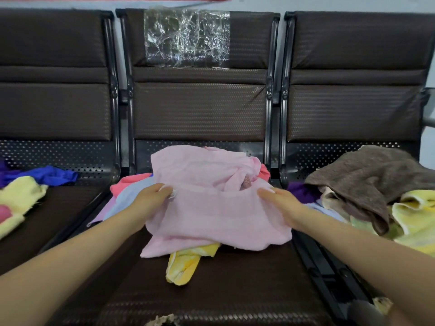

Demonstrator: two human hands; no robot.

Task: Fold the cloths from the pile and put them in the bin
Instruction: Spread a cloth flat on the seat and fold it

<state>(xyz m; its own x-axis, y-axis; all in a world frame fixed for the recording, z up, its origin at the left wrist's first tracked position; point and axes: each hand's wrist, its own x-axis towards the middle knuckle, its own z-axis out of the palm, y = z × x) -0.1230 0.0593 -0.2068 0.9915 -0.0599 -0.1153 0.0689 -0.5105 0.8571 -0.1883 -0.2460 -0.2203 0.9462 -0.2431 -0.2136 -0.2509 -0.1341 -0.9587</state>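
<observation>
Pink terry cloth (211,208) is lying bunched at the centre of the frame, on the middle seat (235,290) of a row of dark padded chairs, and it is covering a heap of other cloths: a yellow cloth (186,262) is poking out under its near edge, while coral and pale blue cloths (127,191) are showing at its left. No bin is showing anywhere in view.

The risk from here, as I judge it, is that lifting the pink cloth by this one edge is going to drag the yellow cloth off the seat front, since the two are lying in contact; the far part is also twisted into a knot-like roll, which could spoil a clean fold.

Both forearms are reaching in from the lower corners. The left hand (150,198) is pinching the cloth's left edge, fingers curled round the fabric. The right hand (280,201) is gripping the right edge, thumb on top.

Further out, a brown cloth (357,180) is heaped over yellow ones at the right of the frame, and blue and yellow cloths (35,184) are lying at the left
</observation>
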